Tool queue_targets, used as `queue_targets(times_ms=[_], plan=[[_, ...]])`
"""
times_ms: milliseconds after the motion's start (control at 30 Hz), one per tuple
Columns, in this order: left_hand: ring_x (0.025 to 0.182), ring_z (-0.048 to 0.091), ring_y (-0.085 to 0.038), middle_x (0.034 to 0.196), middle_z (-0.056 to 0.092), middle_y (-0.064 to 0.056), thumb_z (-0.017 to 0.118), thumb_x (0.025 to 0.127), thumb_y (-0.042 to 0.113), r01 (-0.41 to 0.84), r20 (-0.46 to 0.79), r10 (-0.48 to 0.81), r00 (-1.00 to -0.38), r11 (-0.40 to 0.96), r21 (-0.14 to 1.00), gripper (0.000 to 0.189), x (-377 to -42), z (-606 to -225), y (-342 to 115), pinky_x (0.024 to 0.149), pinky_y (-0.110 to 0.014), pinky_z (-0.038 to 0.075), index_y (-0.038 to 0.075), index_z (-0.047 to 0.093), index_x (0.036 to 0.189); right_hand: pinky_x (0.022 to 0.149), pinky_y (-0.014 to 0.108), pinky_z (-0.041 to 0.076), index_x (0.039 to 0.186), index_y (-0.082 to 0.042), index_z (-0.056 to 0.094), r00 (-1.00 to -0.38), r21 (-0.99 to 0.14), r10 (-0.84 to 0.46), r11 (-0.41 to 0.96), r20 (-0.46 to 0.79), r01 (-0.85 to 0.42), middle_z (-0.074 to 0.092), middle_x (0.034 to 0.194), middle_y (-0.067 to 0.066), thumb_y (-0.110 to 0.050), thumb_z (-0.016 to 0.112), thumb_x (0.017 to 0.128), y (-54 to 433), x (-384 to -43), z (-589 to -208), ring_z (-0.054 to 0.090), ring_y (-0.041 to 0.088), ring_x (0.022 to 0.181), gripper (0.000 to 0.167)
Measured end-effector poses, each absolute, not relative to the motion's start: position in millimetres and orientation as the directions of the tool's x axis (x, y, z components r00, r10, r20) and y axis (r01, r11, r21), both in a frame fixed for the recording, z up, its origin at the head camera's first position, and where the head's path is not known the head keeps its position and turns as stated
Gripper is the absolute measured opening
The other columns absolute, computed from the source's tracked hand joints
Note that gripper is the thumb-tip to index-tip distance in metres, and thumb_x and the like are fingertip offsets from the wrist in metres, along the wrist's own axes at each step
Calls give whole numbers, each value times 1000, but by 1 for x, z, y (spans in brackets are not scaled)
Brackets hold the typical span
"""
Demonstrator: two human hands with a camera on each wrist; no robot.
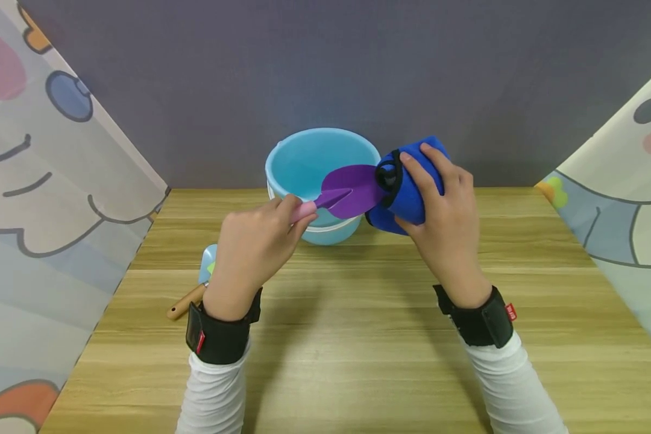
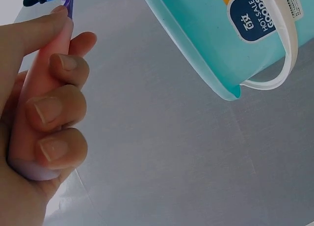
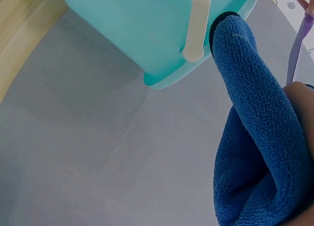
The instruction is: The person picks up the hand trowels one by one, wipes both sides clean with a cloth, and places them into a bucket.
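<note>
Leftmost, I note a wooden-handled trowel [image 1: 192,296] on the table [image 1: 352,361]. The left hand [image 1: 257,244] wraps its fingers around the handle of the purple shovel [image 1: 347,184], in line with the blue bucket [image 1: 328,237]. The right hand [image 1: 449,202] grips the blue cloth [image 1: 407,202] at the blade's far end. For apparent wiping, I advise a steady handle and even pressure.

Head view: left hand [image 1: 257,248] hid part of the wooden-handled trowel with light-blue blade [image 1: 187,301]. Left wrist view: light-blue plastic bucket [image 2: 211,39] was cut off above; print on its small white label [image 2: 294,3] was illegible. Right wrist view: bottom edge cropped blue terry cloth [image 3: 262,123].
</note>
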State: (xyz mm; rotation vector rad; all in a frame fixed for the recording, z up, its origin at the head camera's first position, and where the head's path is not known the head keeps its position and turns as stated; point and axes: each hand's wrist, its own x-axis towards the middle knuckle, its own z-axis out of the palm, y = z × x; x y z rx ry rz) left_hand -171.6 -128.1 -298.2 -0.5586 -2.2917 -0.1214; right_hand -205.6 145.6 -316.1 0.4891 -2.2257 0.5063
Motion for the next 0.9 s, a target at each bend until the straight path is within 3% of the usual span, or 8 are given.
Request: queue_targets(times_ms=[433,900], plan=[[45,37,-15,60,44,1,65,98,44,417,644,299,-704,908,34,36,-169,-295,-134,43,-29,23,9,64,87,105,66,45,148,-24,49,-646,-297,-79,841,759,-452,46,156,11,-9,88,77,159,-203,-306,48,48,132,83],[50,42,-21,75,50,-7,60,101,44,348,586,242,-773,935,73,36,-168,-289,-135,44,-30,29,9,56,96,104,65,45,150,-26,48,-649,-341,-49,819,759,-462,44,158,10,-13,85,81,165,-198,-300,46,45,135,79]])
